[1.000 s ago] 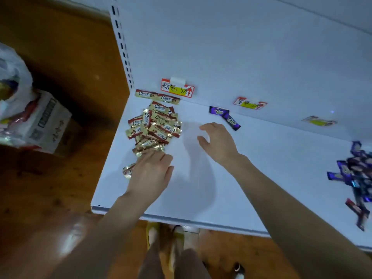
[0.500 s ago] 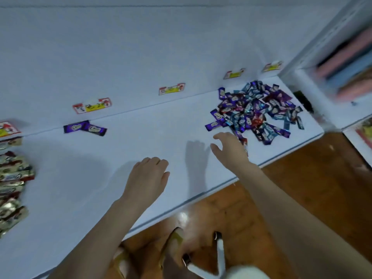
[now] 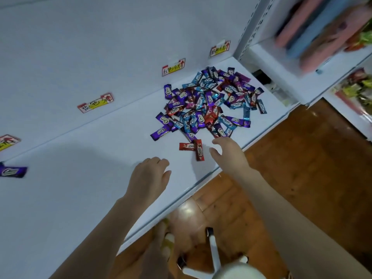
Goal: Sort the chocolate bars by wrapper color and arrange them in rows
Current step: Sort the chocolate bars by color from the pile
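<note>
Purple, blue, red chocolate bars (image 3: 201, 109) heaped at right end of white shelf (image 3: 80, 188). I see two red bars (image 3: 199, 152) loose at pile's near edge, right hand (image 3: 227, 154) just beside them, fingers spread, empty; left hand (image 3: 150, 174) over shelf, loosely curled, holding nothing.

The left edge cuts off a purple bar (image 3: 13, 171) and a label (image 3: 8, 140) above it. In the pile (image 3: 205, 103), upper wrappers cover the lower bars, so you cannot count them. The pink and blue packs (image 3: 314, 31) at the upper right are blurred. The fingertips of your left hand (image 3: 150, 176) curl out of sight.
</note>
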Motion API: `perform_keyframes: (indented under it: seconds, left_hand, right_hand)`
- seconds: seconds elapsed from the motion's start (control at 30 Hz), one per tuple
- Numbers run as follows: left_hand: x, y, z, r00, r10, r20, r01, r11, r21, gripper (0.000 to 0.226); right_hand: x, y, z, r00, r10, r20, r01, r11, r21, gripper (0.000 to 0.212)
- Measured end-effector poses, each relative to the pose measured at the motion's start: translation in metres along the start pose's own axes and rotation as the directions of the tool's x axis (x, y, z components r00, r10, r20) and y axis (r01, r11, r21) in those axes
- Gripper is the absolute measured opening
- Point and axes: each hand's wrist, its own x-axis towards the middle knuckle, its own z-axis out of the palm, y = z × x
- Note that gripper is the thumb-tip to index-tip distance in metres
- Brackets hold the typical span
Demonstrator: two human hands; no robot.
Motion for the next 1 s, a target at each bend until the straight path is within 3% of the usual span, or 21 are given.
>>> perform_keyframes:
  seconds: [0.17, 0.37, 0.57, 0.73, 0.87, 1.0]
  left_hand:
    - [0.044, -0.004, 0.003, 0.998, -0.058, 0.021, 0.059, 0.998, -0.022, 0.021]
    - [0.099, -0.021, 0.012, 0.961, -0.275, 0.025, 0.274, 0.961, 0.032, 0.033]
    - [0.135, -0.031, 0.025, 0.896, -0.434, 0.094, 0.424, 0.899, 0.108, 0.043]
    - [0.133, -0.029, 0.036, 0.793, -0.585, 0.17, 0.579, 0.811, 0.087, 0.034]
    - [0.126, -0.02, 0.035, 0.692, -0.702, 0.166, 0.72, 0.687, -0.095, 0.006]
    - [0.12, -0.011, 0.032, 0.618, -0.778, 0.11, 0.76, 0.556, -0.336, 0.007]
  right_hand:
    - [0.034, 0.009, -0.002, 1.0, 0.004, 0.001, -0.004, 1.0, -0.003, 0.033]
    - [0.07, 0.012, 0.003, 0.999, -0.047, -0.006, 0.047, 0.996, 0.07, 0.026]
    - [0.098, 0.011, 0.008, 0.988, -0.15, 0.03, 0.145, 0.983, 0.116, 0.022]
    - [0.139, 0.005, 0.01, 0.957, -0.286, 0.051, 0.281, 0.956, 0.09, 0.027]
    - [0.176, -0.017, 0.011, 0.889, -0.455, 0.06, 0.447, 0.888, 0.104, 0.024]
    - [0.204, -0.041, 0.017, 0.813, -0.57, 0.117, 0.571, 0.82, 0.029, 0.032]
